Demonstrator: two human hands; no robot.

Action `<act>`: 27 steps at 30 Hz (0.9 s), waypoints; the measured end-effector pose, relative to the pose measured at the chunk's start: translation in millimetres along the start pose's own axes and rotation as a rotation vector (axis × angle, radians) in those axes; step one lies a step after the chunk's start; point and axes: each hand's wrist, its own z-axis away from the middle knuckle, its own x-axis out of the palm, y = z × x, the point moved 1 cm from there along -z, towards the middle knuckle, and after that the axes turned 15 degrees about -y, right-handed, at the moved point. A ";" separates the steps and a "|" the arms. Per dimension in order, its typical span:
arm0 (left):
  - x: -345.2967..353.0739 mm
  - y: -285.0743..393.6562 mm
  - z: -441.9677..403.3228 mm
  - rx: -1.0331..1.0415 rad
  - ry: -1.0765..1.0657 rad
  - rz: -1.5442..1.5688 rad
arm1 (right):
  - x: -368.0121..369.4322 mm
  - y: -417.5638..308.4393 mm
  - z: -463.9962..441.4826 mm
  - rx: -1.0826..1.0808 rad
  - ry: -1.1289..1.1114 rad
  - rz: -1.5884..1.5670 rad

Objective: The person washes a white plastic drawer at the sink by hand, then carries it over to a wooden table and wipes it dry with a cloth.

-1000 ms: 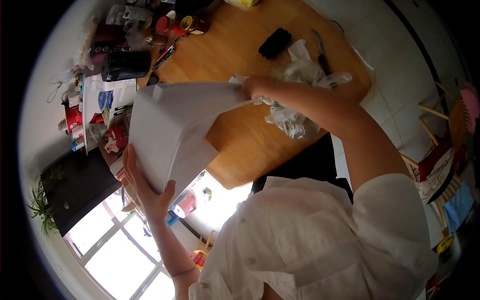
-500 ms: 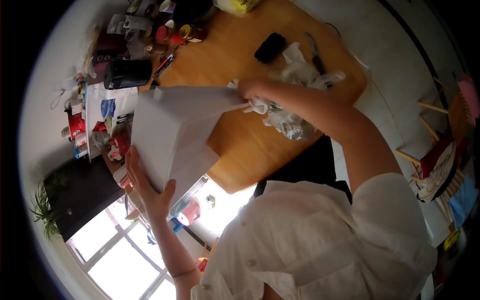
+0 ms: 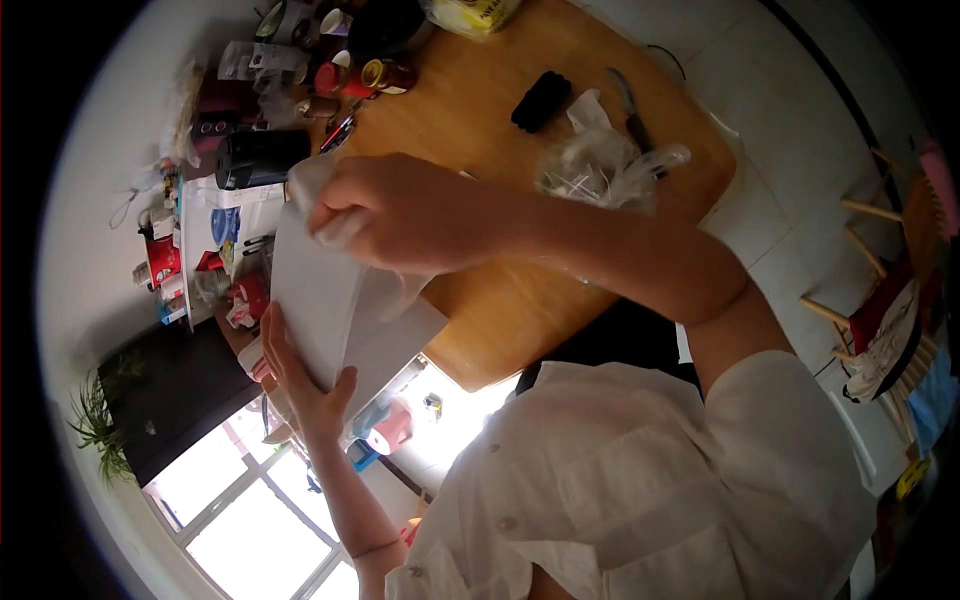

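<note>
A large white box [image 3: 312, 285] is tilted in front of me, partly covered by my right arm. My left hand [image 3: 305, 385] grips its lower left side, fingers along one face and the thumb on another. Bunched in the closed fist of my right hand [image 3: 400, 215] is a thin white cloth [image 3: 312, 182], possibly a tissue. The fist is over the box's upper part, and a pale loose end hangs below it. Whether the cloth presses on the box is hard to tell from this angle.
On the wooden table [image 3: 480, 120] lie a knife [image 3: 630, 110], a black bundle [image 3: 541, 101] and a clear plastic bag [image 3: 590, 170]. Jars [image 3: 388, 76] and a black container [image 3: 262, 158] crowd the far left side. A chair [image 3: 885, 300] stands at right.
My right hand has swept left from the table side of the box to over its upper part, carrying the white cloth. My left hand keeps its grip on the box.
</note>
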 end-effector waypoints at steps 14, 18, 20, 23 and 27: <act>-0.5 -5.0 4.4 0.006 0.011 0.073 | 63.8 179.1 43.1 0.376 0.473 0.252; -15.2 -15.0 24.4 -0.011 -0.013 0.192 | 66.3 161.5 37.1 0.120 0.570 0.442; -23.3 -28.8 49.1 0.009 0.017 0.270 | 70.6 137.3 37.2 -0.101 0.534 0.540; -22.5 -66.2 102.5 -0.030 0.046 0.512 | 78.6 94.9 29.1 -0.325 0.446 0.642; 6.8 -139.0 202.1 -0.123 0.142 0.693 | 94.2 32.7 5.8 -0.465 0.404 0.721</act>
